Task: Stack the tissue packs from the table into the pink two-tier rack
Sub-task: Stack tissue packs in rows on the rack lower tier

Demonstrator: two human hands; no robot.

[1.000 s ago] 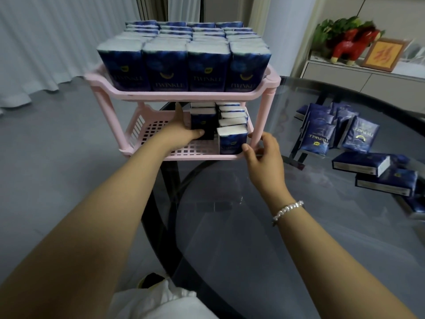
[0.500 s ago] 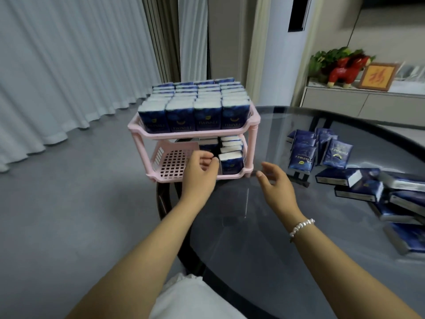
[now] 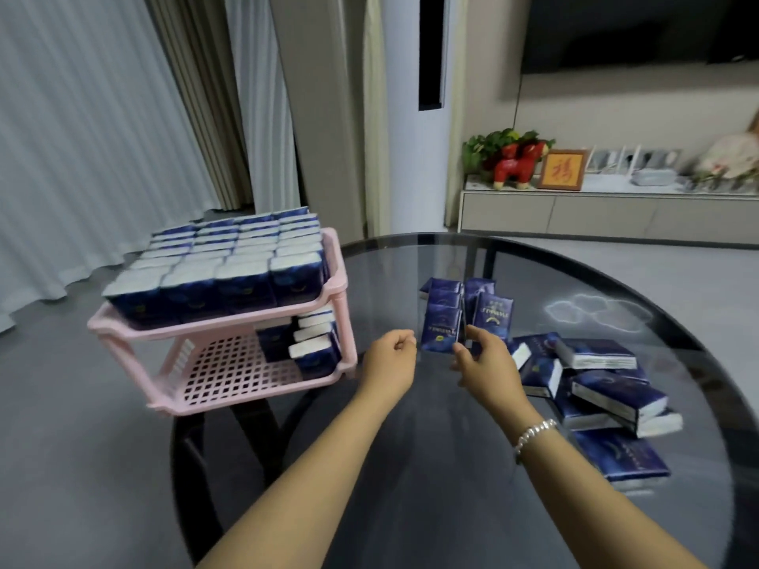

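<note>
The pink two-tier rack [image 3: 341, 289] stands at the table's left edge. Its top tier is packed with dark blue tissue packs [image 3: 230, 277]. The lower tier holds a few packs [image 3: 314, 351] at its right side, and the rest of its grid floor is bare. A group of upright packs [image 3: 441, 328] stands mid-table. More packs [image 3: 608, 394] lie in a loose heap to the right. My left hand [image 3: 390, 357] hovers just left of the upright packs, fingers loosely curled, holding nothing. My right hand [image 3: 482, 361] is at the right edge of the front upright pack, thumb and fingers apart.
The round dark glass table [image 3: 410, 466] carries everything. Its black legs show through the glass below the rack. Grey floor and white curtains lie to the left. A low cabinet [image 3: 575, 211] with ornaments stands behind the table.
Both hands have left the rack's lower tier and moved right to the upright packs. The view has pulled back and turned right.
</note>
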